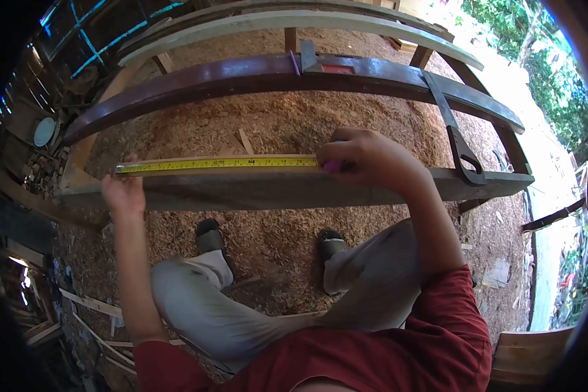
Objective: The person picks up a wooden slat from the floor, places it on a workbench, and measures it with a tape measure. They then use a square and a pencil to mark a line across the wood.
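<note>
Along the near plank (255, 193): tape measure (219, 165), drawn out; whether it touches the plank, I cannot tell.
Left hand (124, 193): I pinch the tape's tip.
Right hand (372, 160): it is closed around the case (332, 166).
Yellow blade (261, 162): I judge it reads best when taut, flat, without twist.

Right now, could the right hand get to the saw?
Probably yes: the saw rests nearby, with nothing visible between. But the right hand holds the tape measure, so it might need freeing first.
</note>
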Motion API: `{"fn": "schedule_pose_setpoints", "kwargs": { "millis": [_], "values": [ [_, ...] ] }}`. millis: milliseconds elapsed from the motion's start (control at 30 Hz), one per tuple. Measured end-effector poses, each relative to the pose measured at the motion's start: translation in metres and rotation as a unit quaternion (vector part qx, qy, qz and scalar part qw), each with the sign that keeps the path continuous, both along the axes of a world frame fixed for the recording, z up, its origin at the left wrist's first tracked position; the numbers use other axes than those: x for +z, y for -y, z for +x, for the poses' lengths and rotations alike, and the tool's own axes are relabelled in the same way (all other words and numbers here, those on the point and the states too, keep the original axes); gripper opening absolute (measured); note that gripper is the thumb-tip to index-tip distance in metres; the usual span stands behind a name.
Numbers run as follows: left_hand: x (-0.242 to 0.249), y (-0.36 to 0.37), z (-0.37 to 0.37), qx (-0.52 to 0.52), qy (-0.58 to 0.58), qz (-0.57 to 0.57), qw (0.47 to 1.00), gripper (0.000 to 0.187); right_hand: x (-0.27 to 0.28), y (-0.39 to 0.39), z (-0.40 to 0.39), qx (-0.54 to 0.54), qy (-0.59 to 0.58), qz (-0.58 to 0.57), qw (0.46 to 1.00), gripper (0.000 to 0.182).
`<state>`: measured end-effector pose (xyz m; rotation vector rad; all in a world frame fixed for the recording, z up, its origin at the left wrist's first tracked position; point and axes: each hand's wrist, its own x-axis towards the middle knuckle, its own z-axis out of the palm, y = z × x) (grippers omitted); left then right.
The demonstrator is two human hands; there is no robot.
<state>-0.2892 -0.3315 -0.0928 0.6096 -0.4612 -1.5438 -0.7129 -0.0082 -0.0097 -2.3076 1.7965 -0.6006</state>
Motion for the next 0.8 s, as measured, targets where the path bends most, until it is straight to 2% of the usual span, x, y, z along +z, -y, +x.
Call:
{"fn": "schedule_pose_setpoints", "kwargs": {
  "millis": [67,100,167,233,300,367,433,467,533,567,633,667,733,800],
  "values": [
    [0.027,-0.018,0.003,0.184,0.146,0.071,0.969,0.063,0.002,-0.009,-0.006,-0.010,0.017,0.021,1.000,0.027],
    [0.028,-0.023,0.007,0.186,0.150,0.075,0.968,0.063,0.001,-0.010,-0.008,-0.008,0.021,0.025,0.999,0.027],
    [0.031,-0.030,0.016,0.235,0.304,-0.126,0.915,0.065,-0.001,-0.012,-0.012,-0.004,0.014,0.027,1.000,0.028],
    [0.053,-0.071,-0.020,0.138,0.447,-0.356,0.809,0.059,0.001,-0.011,-0.011,0.003,0.021,0.032,0.999,0.028],
    [0.078,-0.119,-0.070,-0.031,0.548,-0.445,0.708,0.047,0.001,-0.008,-0.010,0.011,0.027,0.038,0.999,0.028],
    [0.089,-0.151,-0.119,-0.125,0.582,-0.598,0.537,0.037,0.000,-0.003,-0.011,0.029,0.035,0.040,0.998,0.029],
    [0.076,-0.163,-0.155,-0.169,0.593,-0.645,0.451,0.033,-0.001,0.000,-0.012,0.033,0.041,0.050,0.997,0.030],
    [0.076,-0.163,-0.169,-0.168,0.592,-0.647,0.451,0.033,-0.001,0.000,-0.013,0.035,0.049,0.061,0.996,0.031],
    [0.076,-0.159,-0.191,-0.310,0.603,-0.627,0.383,0.031,-0.001,-0.003,-0.013,0.037,0.046,0.047,0.997,0.035],
    [0.066,-0.153,-0.196,-0.310,0.601,-0.629,0.383,0.031,-0.001,-0.005,-0.014,0.040,0.045,0.034,0.998,0.038],
    [0.042,-0.138,-0.203,-0.391,0.580,-0.563,0.440,0.033,-0.001,-0.008,-0.014,0.030,0.047,0.033,0.998,0.043],
    [0.041,-0.136,-0.203,-0.392,0.578,-0.564,0.440,0.033,-0.002,-0.009,-0.015,0.022,0.051,0.033,0.998,0.047],
    [0.039,-0.136,-0.203,-0.398,0.623,-0.546,0.394,0.036,-0.006,-0.009,-0.021,0.029,0.050,0.015,0.998,0.049],
    [0.047,-0.143,-0.203,-0.410,0.632,-0.533,0.386,0.036,-0.009,-0.010,-0.022,0.040,0.050,0.000,0.998,0.051]
  ]
}}
